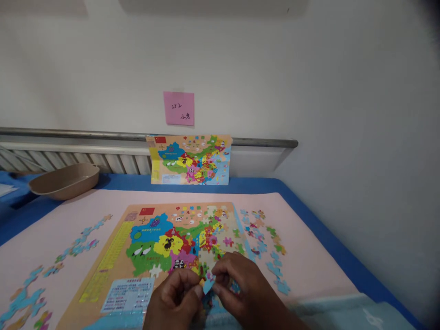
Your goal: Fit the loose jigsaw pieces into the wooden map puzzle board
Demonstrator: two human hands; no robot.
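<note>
My left hand (180, 293) and my right hand (237, 286) meet over the lower part of a map jigsaw puzzle (94, 270). A light-blue puzzle piece (208, 285) with pink and orange bits is pinched between them, fingers of both hands closed at its edges. The puzzle's left side is filled with coloured regions, while its right side shows pale gaps among scattered pieces. Beneath my hands, part of the board is hidden.
Loose pieces lie left (77, 245) and right (275, 263) of the board on a pink mat (309, 256). A reference picture (190, 160) leans at the back. A brown tray (65, 181) stands back left. Light-blue cloth (343, 311) lies front right.
</note>
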